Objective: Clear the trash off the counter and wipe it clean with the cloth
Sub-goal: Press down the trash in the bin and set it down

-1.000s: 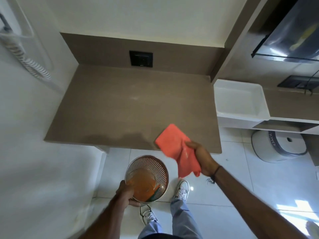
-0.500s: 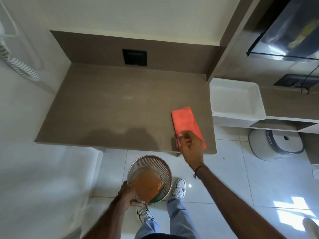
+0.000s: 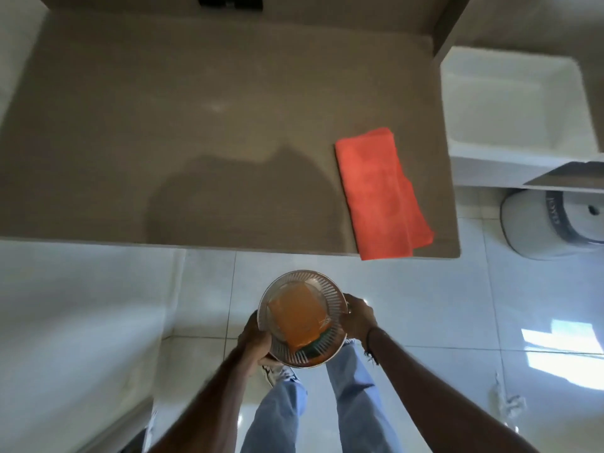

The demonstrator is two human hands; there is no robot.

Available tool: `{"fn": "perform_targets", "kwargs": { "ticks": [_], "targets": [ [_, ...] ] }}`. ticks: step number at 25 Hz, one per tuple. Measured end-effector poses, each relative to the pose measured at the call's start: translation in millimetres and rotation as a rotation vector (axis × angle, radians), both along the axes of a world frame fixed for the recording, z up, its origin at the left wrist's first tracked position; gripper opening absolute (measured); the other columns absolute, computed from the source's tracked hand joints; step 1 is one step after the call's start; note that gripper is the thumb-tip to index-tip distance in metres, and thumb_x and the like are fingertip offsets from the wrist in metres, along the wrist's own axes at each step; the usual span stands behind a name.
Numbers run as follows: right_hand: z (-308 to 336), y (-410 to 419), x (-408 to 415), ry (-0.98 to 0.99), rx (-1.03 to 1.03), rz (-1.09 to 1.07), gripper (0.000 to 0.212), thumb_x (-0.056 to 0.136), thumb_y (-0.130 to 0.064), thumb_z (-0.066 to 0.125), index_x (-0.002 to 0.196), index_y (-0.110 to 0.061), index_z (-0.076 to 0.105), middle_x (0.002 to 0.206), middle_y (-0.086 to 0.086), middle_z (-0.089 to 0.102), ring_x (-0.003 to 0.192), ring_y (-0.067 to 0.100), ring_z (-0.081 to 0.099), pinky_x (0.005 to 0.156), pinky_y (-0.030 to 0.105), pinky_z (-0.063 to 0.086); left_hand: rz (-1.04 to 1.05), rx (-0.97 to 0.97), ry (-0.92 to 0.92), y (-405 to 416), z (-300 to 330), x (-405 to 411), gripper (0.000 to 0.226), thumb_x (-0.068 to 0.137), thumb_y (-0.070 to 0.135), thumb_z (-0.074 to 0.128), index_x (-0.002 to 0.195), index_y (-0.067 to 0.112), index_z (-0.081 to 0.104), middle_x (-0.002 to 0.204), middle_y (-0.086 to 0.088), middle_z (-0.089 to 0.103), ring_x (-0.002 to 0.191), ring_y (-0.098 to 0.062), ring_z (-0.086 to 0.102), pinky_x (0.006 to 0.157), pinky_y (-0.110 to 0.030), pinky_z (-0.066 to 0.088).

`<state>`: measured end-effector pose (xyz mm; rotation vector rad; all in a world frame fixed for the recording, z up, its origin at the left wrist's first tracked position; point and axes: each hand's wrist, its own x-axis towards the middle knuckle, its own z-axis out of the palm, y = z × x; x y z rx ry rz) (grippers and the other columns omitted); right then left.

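Observation:
A folded orange-red cloth (image 3: 380, 191) lies on the brown counter (image 3: 196, 125) at its front right corner, its near end at the counter's edge. Nobody touches it. Below the counter's front edge I hold a round slatted waste basket (image 3: 313, 282) over the floor. My left hand (image 3: 256, 338) grips its left rim and my right hand (image 3: 358, 317) grips its right rim. Inside the basket lies orange wrapper-like trash (image 3: 295, 317) with something dark green under it.
A white rectangular tub (image 3: 516, 103) sits on a lower shelf to the right of the counter. A grey round container (image 3: 552, 220) stands on the tiled floor under that shelf. A black wall socket (image 3: 228, 1) is on the backsplash. My legs and shoes are below the basket.
My right hand let go of the cloth, which now lies flat on the counter, and moved down to the basket's right rim. The view tilted down and closer.

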<state>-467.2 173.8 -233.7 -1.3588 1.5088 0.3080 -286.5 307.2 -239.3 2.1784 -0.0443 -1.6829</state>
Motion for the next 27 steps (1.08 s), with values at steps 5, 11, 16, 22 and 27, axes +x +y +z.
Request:
{"fn": "perform_targets", "kwargs": {
  "ticks": [5, 11, 16, 22, 27],
  "targets": [
    [-145, -6, -10, -0.003, -0.011, -0.014, 0.025, 0.084, -0.012, 0.067, 0.106, -0.022, 0.074, 0.090, -0.004, 0.070, 0.082, 0.014, 0.059, 0.052, 0.008, 0.042, -0.051, 0.040, -0.130, -11, -155, 1, 0.027, 0.089, 0.032, 0.051, 0.112, 0.037, 0.065, 0.121, -0.013, 0.070, 0.103, -0.038, 0.074, 0.079, -0.057, 0.065],
    [-246, -12, -7, 0.014, 0.092, -0.013, 0.022, 0.087, -0.010, 0.064, 0.099, -0.028, 0.066, 0.093, -0.006, 0.062, 0.079, 0.009, 0.056, 0.070, 0.012, 0.046, 0.001, 0.082, -0.060, -12, -246, -1, 0.031, 0.094, 0.026, 0.057, 0.124, 0.024, 0.059, 0.123, -0.016, 0.070, 0.098, -0.036, 0.075, 0.076, -0.058, 0.066],
    [-253, -4, -5, 0.056, 0.220, -0.076, 0.042, 0.089, -0.006, 0.060, 0.130, -0.014, 0.060, 0.127, 0.014, 0.066, 0.110, 0.034, 0.066, 0.095, 0.051, 0.057, 0.087, 0.119, 0.132, 4, -242, -4, 0.066, 0.093, -0.010, 0.054, 0.148, 0.022, 0.038, 0.132, -0.020, 0.065, 0.107, -0.032, 0.069, 0.069, -0.032, 0.059],
    [-118, 10, 7, -0.001, 0.273, -0.279, 0.032, 0.086, -0.008, 0.064, 0.116, -0.015, 0.071, 0.102, 0.011, 0.065, 0.089, 0.029, 0.064, 0.082, 0.044, 0.060, -0.122, 0.016, 0.015, 0, -105, -10, 0.049, 0.091, 0.003, 0.053, 0.138, 0.016, 0.059, 0.127, -0.019, 0.071, 0.090, -0.028, 0.069, 0.069, -0.032, 0.054],
    [53, 14, 25, -0.166, 0.193, -0.291, 0.016, 0.084, -0.010, 0.067, 0.093, -0.022, 0.072, 0.091, 0.015, 0.071, 0.081, 0.026, 0.065, 0.077, 0.042, 0.061, -0.213, -0.204, -0.080, -21, 63, 2, 0.042, 0.089, 0.012, 0.058, 0.130, 0.015, 0.065, 0.126, -0.014, 0.072, 0.107, -0.033, 0.073, 0.091, -0.040, 0.061]
  ]
}}
